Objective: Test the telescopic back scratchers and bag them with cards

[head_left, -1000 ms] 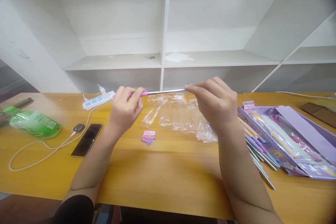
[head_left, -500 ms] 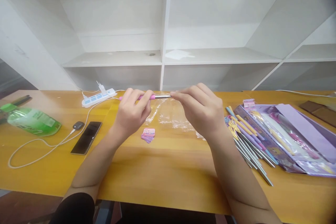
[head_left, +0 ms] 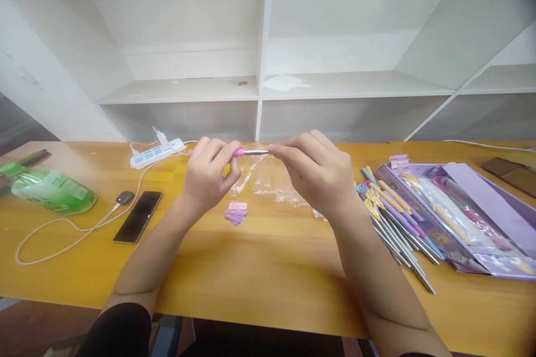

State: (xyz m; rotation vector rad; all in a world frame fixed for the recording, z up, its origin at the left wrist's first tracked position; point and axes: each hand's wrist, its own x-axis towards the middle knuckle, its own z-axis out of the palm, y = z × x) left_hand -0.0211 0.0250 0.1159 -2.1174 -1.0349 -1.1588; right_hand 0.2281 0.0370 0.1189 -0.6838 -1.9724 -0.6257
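Observation:
A thin metal rod with a pink handle [head_left: 254, 152] is held level between my two hands above the table. My left hand [head_left: 207, 172] is closed around the pink handle, whose end sticks out at the left. My right hand [head_left: 319, 170] pinches the tip of the metal shaft between thumb and fingertips. Clear plastic wrapping [head_left: 268, 181] lies on the table behind and below the hands. Nearer to me is a small stack of pink and purple cards [head_left: 236, 212]. Beside my right forearm lies a bundle of similar metal rods [head_left: 404, 231] with coloured handles.
At the right sits an open purple box [head_left: 494, 189] with plastic-wrapped items in it. To the left are a phone [head_left: 138, 217], a white cable, a power strip [head_left: 158, 154] and a green bottle [head_left: 52, 189] on its side. White shelving [head_left: 262, 39] rises behind the table [head_left: 251, 273].
My left hand's fingers have shifted slightly on the handle, its forefinger and thumb now parted more. Both hands stay near the same spot, and the view has tilted slightly.

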